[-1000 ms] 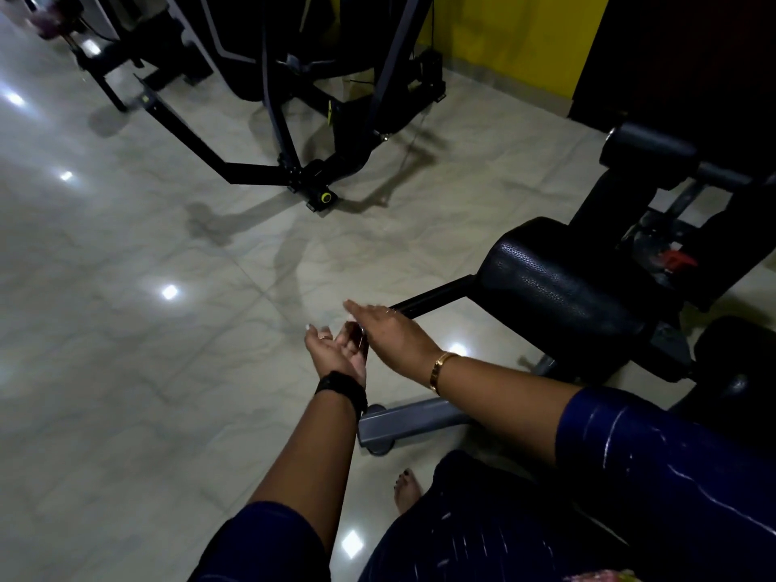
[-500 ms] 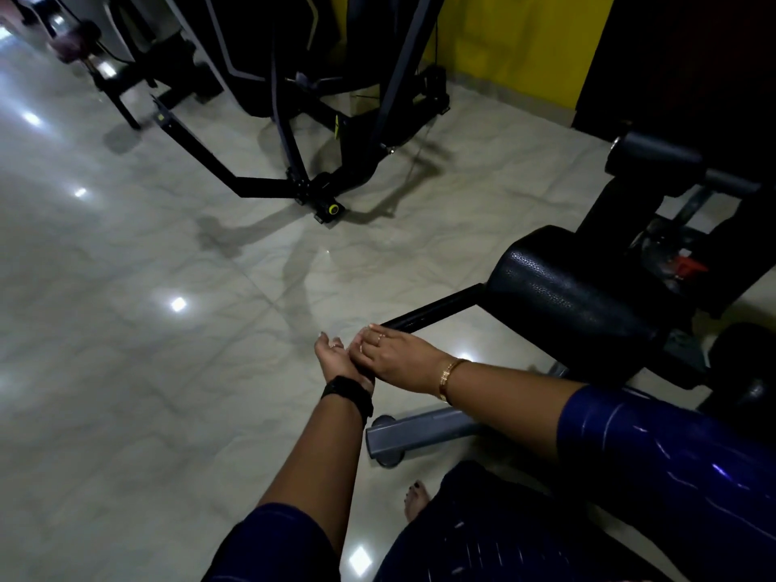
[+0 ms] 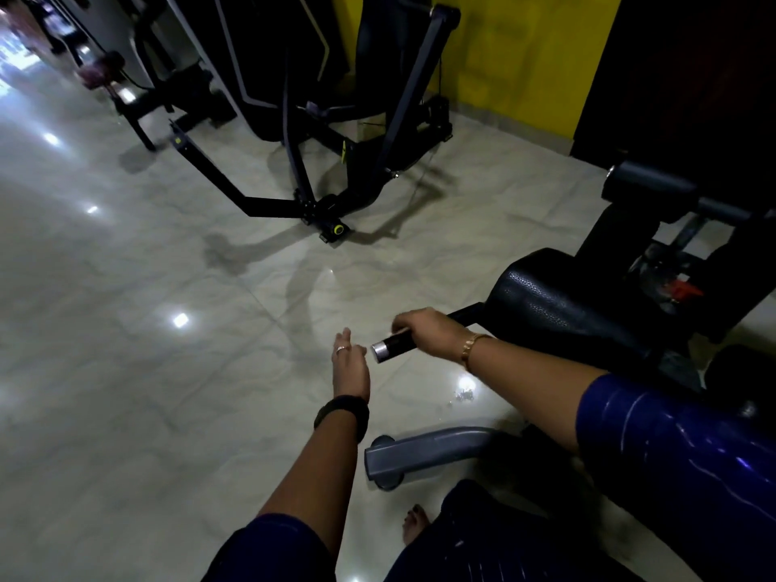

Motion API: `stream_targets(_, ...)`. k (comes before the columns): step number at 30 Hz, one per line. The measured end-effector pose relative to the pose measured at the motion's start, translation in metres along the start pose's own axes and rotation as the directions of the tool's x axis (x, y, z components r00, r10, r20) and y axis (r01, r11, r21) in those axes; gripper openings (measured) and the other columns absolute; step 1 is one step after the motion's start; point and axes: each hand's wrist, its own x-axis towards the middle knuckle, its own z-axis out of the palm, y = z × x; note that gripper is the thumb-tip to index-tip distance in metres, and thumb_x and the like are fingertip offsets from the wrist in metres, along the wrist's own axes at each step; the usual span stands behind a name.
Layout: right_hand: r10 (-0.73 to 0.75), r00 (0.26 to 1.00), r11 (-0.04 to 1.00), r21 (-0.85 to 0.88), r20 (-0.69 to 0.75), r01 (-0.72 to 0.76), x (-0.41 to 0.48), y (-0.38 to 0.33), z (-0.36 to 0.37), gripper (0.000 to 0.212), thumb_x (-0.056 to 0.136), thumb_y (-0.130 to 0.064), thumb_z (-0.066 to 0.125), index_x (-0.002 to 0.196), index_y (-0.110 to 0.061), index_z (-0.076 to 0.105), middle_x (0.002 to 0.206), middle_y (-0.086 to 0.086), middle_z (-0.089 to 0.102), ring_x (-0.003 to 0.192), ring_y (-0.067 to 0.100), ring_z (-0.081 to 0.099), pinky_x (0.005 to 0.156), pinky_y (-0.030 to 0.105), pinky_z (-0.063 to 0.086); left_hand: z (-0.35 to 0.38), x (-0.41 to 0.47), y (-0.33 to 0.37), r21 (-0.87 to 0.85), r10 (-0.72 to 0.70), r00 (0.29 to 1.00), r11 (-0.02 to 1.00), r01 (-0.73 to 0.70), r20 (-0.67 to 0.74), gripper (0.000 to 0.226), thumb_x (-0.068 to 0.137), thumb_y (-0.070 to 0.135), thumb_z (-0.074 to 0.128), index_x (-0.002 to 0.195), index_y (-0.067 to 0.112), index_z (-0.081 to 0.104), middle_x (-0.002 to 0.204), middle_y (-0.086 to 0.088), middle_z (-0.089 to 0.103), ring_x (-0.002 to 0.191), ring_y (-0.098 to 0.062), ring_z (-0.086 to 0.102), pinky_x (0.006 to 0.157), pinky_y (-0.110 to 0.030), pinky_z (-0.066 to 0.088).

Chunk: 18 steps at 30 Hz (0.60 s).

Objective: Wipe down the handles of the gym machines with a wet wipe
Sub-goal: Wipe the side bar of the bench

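Hands first: the right hand (image 3: 428,329) is clamped over the top of the machine's handle (image 3: 388,347), fingers curled round the black grip, with the silver end cap poking out just past its knuckles. Can't tell if there's a wipe tucked under that palm, since the hand covers that part of the grip. The left hand (image 3: 350,365) is loose and holding nothing, fingers more or less straight and pointing away. It sits just beside the end cap on its left, very close, but I can't make out whether it actually touches.

Small stuff on the arms: a ring (image 3: 341,349) on a left finger, a black wristband (image 3: 342,415) on the left wrist, a gold bracelet (image 3: 472,344) on the right wrist, and a dark blue sleeve (image 3: 672,447) further up the right arm.

The handle's bar runs back past the right hand into a fat black padded roller (image 3: 558,304). Nearer the body than the hands, a grey base tube (image 3: 424,451) lies on the floor (image 3: 168,392), and closer in still is a bare foot (image 3: 415,527).

The floor is glossy pale marble-look tile with ceiling lights bouncing off it. Well beyond the hands stands another black machine frame (image 3: 302,161), with a yellow wall (image 3: 525,48) behind it.
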Motion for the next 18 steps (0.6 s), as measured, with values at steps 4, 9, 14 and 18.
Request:
stream_targets(4,0.150,0.985,0.963,-0.214,-0.086,-0.166,-0.006,0.020,-0.009,0.035,0.089,-0.004,0.042,0.118,-0.017,0.057,0.118,0.013,0.060,0.108,0.034,0.057,0.084,0.034,0.046,-0.007,0.000,-0.017,0.622,0.317,0.906,0.658,-0.423,0.281,0.068,0.099,0.016,0.045,0.155,0.015,0.007,0.164,-0.003,-0.001,0.151,-0.020,-0.002,0.120,-0.035,0.005)
stream_targets(9,0.123,0.969,0.989,-0.048,-0.215,-0.136,-0.003,-0.024,0.022,0.025,0.091,-0.004,0.043,0.112,-0.008,0.057,0.108,0.017,0.065,0.102,0.036,0.060,0.077,0.034,0.046,0.000,-0.008,-0.015,0.855,0.272,0.862,0.187,-0.484,0.428,0.078,0.097,0.036,0.038,0.155,0.014,-0.010,0.161,-0.004,-0.019,0.149,-0.022,-0.016,0.119,-0.042,-0.006)
stream_targets(14,-0.090,0.976,0.991,0.076,-0.198,0.107,-0.020,-0.011,0.028,0.039,0.093,-0.003,0.043,0.128,-0.014,0.054,0.122,0.012,0.062,0.111,0.028,0.058,0.089,0.031,0.045,0.007,-0.013,-0.018,0.897,0.259,0.892,0.147,-0.416,0.371,0.071,0.097,0.044,0.020,0.154,0.009,-0.006,0.162,-0.009,-0.014,0.150,-0.024,-0.009,0.120,-0.043,-0.002)
stream_targets(18,-0.120,0.963,0.980,-0.184,-0.243,0.075,-0.034,0.040,0.017,0.054,0.093,0.008,0.035,0.144,-0.010,0.040,0.149,0.011,0.040,0.140,0.024,0.033,0.113,0.025,0.019,0.011,-0.016,-0.018,0.904,0.327,0.887,0.167,-0.395,0.327,0.068,0.089,0.042,0.043,0.144,0.001,0.043,0.152,-0.017,0.037,0.138,-0.031,0.040,0.107,-0.050,0.036)
